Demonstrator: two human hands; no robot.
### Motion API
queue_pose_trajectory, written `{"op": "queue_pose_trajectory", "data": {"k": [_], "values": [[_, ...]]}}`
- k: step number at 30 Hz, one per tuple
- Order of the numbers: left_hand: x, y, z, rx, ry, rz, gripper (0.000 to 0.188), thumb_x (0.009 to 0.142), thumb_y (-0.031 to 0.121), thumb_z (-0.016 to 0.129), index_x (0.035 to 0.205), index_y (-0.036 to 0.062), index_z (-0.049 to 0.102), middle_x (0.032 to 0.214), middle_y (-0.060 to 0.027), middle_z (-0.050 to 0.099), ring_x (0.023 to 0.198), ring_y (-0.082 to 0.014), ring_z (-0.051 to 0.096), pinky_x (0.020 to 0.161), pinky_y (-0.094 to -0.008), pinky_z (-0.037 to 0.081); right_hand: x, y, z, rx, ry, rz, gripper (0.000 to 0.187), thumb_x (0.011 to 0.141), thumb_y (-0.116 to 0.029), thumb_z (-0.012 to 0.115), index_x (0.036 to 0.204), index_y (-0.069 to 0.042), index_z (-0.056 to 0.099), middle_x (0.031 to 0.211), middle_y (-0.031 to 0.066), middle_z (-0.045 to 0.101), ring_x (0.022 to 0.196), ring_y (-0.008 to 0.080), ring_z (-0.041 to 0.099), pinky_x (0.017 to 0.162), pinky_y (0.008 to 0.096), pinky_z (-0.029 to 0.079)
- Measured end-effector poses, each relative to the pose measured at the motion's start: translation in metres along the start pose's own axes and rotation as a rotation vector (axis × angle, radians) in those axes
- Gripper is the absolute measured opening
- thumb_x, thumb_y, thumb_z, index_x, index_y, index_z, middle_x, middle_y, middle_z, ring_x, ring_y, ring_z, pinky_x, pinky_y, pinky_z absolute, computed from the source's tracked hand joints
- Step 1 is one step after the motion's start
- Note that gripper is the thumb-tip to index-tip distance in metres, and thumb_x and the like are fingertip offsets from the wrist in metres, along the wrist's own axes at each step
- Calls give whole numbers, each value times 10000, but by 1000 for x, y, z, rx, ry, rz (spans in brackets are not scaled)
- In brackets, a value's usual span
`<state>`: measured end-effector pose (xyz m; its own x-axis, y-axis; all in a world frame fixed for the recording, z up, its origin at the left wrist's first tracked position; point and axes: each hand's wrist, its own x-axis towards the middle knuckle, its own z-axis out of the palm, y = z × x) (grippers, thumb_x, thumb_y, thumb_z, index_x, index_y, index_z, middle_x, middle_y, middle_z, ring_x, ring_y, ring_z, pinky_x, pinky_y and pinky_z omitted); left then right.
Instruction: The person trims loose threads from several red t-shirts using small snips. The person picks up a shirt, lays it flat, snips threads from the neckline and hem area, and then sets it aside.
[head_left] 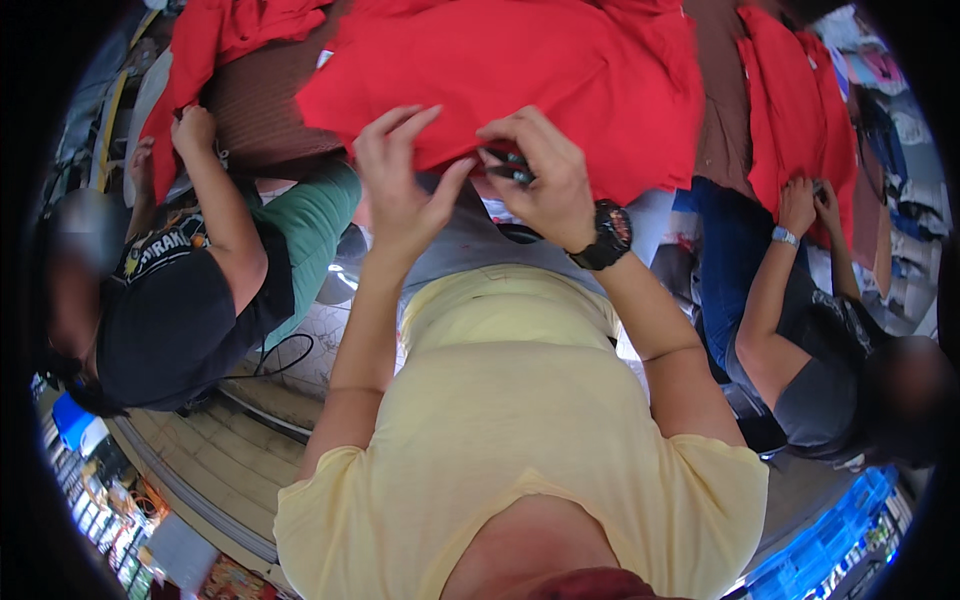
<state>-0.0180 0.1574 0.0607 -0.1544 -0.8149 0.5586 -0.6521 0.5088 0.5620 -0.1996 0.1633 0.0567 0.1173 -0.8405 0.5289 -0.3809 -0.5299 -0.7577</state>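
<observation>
Red fabric, which looks like a garment (530, 85), is spread over the brown-covered table in front of me. My left hand (405, 175) is raised at its near edge, fingers and thumb apart, with nothing visible between them. Beside it, my right hand (548, 178) is curled around a small dark tool (515, 172); the fingers hide most of it, so I cannot tell its exact kind. A black watch (610, 235) is on my right wrist. A small white tag (324, 58) shows at the garment's left edge.
At my left, a person in a dark shirt (175, 315) handles another red garment (195, 60). To my right, a second person (820, 340) works at a red garment (795, 110). Brown ribbed cloth (265, 110) covers the table. A blue crate (830, 535) stands at lower right.
</observation>
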Motion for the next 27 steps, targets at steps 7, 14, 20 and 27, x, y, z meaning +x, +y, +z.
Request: {"op": "queue_pose_trajectory", "data": {"k": [7, 14, 20, 27], "values": [[69, -28, 18, 178, 233, 36, 593, 570, -80, 593, 1127, 111, 665, 1132, -120, 563, 1120, -361, 503, 968, -440, 398, 87, 15, -76, -349, 343, -311, 206, 778, 37, 739, 954, -47, 673, 872, 73, 642, 689, 212, 647, 632, 328, 513], [100, -66, -23, 10, -146, -328, 317, 708, -109, 623, 981, 47, 658, 1057, -90, 626, 1024, -226, 614, 875, -353, 461, 128, 31, -133, -354, 539, -192, 97, 878, -21, 749, 957, -41, 698, 869, -10, 657, 770, 65, 576, 698, 219, 476], [73, -40, -29, -291, -167, -101, 274, 663, -97, 698, 842, 6, 518, 916, -80, 575, 919, -201, 592, 869, -275, 439, 103, 50, -133, -248, 518, -44, 110, 897, -84, 735, 977, -41, 673, 836, 43, 712, 735, 88, 623, 705, 260, 511], [92, -48, -46, 60, 203, 31, 253, 613, -152, 493, 810, 0, 543, 825, -83, 527, 741, -212, 546, 684, -296, 449, 117, 74, -147, -388, 431, -75, 101, 890, -61, 718, 979, -30, 681, 844, 55, 721, 731, 103, 636, 684, 264, 506]]}}
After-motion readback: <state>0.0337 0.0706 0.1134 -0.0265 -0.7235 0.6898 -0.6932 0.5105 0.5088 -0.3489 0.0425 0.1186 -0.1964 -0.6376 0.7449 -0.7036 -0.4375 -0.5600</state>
